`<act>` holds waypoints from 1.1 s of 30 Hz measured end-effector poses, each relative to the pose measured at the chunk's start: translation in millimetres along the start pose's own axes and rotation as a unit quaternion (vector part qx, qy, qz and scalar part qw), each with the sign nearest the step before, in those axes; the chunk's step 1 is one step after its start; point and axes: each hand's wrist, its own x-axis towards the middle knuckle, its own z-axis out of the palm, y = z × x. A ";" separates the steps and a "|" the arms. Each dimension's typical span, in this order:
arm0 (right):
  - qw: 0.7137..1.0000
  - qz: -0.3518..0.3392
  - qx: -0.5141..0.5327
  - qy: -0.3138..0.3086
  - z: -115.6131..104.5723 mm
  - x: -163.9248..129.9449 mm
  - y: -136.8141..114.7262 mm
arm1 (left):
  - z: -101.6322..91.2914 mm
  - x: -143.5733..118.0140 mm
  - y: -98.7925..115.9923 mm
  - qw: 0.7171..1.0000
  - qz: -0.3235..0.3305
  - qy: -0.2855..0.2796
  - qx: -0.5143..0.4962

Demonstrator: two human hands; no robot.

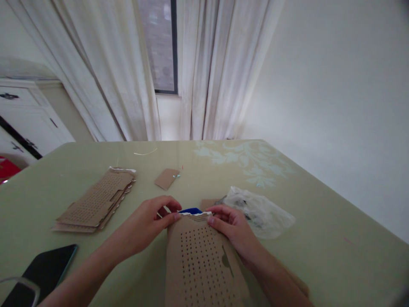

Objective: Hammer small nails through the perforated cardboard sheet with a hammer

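While my left hand (150, 221) and right hand (231, 226) pinch perforated card stack (201, 264) top edge, keep edges flush, grip light.

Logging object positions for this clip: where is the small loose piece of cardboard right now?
In the head view the small cardboard piece lies flat on the green table, centre-left, beyond the left hand and just right of the stack of perforated cardboard sheets.

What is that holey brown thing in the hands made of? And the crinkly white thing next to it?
The holey sheet, pinched at its top edge by the left hand and right hand, looks like matte brown cardboard: flat, stiff, punched with rows of holes. The crinkly bag seems thin, see-through plastic, wrinkled and slightly shiny.
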 end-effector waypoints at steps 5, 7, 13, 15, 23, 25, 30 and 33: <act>1.000 0.011 0.006 -0.001 0.3 0.2 -0.3 | -1.2 -0.8 1.7 1.000 -0.001 -0.013 0.009; 1.000 0.015 0.007 -0.004 0.2 -0.3 -1.7 | -1.6 -0.9 2.8 1.000 0.002 -0.015 0.018; 1.000 0.019 0.010 -0.012 0.0 -2.6 -2.8 | -0.5 -3.0 1.8 0.999 0.013 -0.015 0.026; 1.000 0.018 0.004 -0.017 0.3 -3.0 -1.8 | -2.3 -3.4 1.9 0.999 0.017 -0.013 0.032; 1.000 0.021 0.005 -0.012 0.3 -1.3 1.9 | -39.6 -1.0 -11.8 0.978 0.034 -0.031 0.204; 1.000 0.025 0.007 -0.014 0.2 -0.9 2.3 | -45.1 -2.9 -22.2 0.966 0.012 -0.080 0.247; 0.999 0.024 0.006 -0.020 0.7 -1.8 2.6 | -42.1 -6.3 -42.7 0.951 -0.042 -0.107 0.288; 1.000 0.023 0.006 -0.014 1.0 -2.5 2.7 | -38.0 -6.4 -45.7 0.947 -0.049 -0.113 0.298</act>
